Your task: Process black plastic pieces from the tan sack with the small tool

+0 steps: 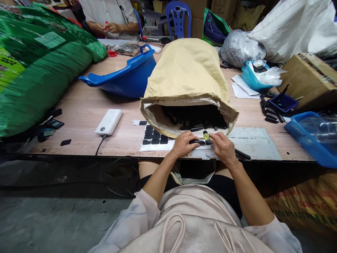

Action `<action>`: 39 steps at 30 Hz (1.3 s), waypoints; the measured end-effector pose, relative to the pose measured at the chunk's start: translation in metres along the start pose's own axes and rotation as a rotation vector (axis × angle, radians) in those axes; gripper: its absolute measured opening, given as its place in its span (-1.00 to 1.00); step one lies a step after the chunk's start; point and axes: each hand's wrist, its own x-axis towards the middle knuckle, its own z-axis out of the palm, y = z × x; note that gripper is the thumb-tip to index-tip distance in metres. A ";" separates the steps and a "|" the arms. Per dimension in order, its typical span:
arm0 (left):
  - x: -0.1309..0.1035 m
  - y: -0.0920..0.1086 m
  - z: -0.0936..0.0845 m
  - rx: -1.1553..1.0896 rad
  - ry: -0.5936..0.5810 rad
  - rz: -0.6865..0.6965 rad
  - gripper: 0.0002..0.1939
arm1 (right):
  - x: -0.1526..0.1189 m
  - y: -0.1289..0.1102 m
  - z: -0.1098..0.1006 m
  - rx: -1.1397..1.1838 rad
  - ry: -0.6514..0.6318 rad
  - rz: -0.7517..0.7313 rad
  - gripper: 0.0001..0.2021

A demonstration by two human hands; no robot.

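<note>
At the table's front edge, my left hand [184, 143] is closed on a slim black piece [198, 142]. My right hand [223, 147] is closed beside it, with its fingertips at a small yellow-green item [206, 135] and the end of a black part [209, 142]. Just beyond both hands lies a large tan sack [191, 73], its mouth facing me, with many black pieces [195, 116] inside. Left of my left hand is a white sheet with black rounded stickers [155, 136]. A black rod [242, 154] rests on a grey sheet [256, 142], right of my right hand.
A white power bank [109, 121] with a cable and a blue basin [123, 75] stand to the left, beside green bags [52, 66]. On the right are a blue tray [310, 140], a purple box [283, 102] and a carton [308, 82]. A person [110, 17] sits across the table.
</note>
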 end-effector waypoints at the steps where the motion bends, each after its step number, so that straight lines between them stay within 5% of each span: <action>1: 0.000 0.000 0.000 0.001 0.001 0.003 -0.79 | -0.002 -0.005 -0.002 0.051 -0.010 -0.006 -0.70; 6: 0.001 -0.001 0.001 0.009 -0.004 -0.001 -0.78 | -0.003 -0.025 -0.005 0.226 -0.049 0.001 -0.68; 13: 0.002 -0.003 0.002 0.027 -0.015 -0.009 -0.79 | -0.005 -0.037 -0.004 0.174 -0.025 -0.006 -0.69; 17: 0.002 -0.002 0.002 0.013 -0.005 -0.018 -0.81 | -0.008 -0.036 -0.001 0.116 -0.077 0.007 -0.69; 23: 0.002 0.000 0.001 0.002 -0.010 -0.013 -0.80 | -0.005 -0.029 -0.013 0.159 0.063 0.065 -0.69; 31: 0.002 0.003 0.000 0.047 -0.010 -0.019 -0.82 | -0.010 -0.032 -0.018 0.184 0.100 0.082 -0.74; 39: 0.001 0.002 0.000 0.029 -0.002 -0.008 -0.81 | -0.016 -0.028 -0.007 0.166 0.019 0.072 -0.72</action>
